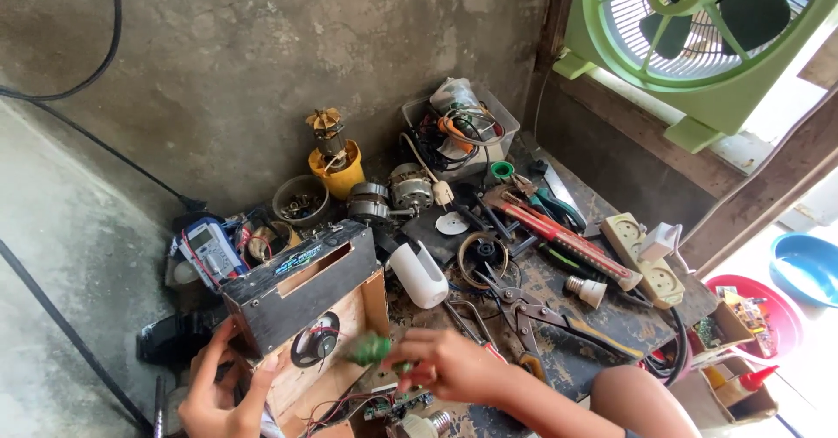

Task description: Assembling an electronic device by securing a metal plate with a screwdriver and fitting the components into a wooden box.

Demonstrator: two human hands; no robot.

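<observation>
Left hand [218,386] gripping the edge of an open wooden speaker box [305,307] low on the cluttered bench, right hand [445,364] pinching a blurred green tool [371,349] just beside the box's speaker, pliers [524,307] lying right of it.

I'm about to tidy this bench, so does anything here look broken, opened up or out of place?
Yes. The wooden speaker box lies tipped with its back open, speaker and loose wires exposed, steadied by the left hand. The right hand holds a blurred green object beside it. Bare motor parts sit among scattered tools.
</observation>
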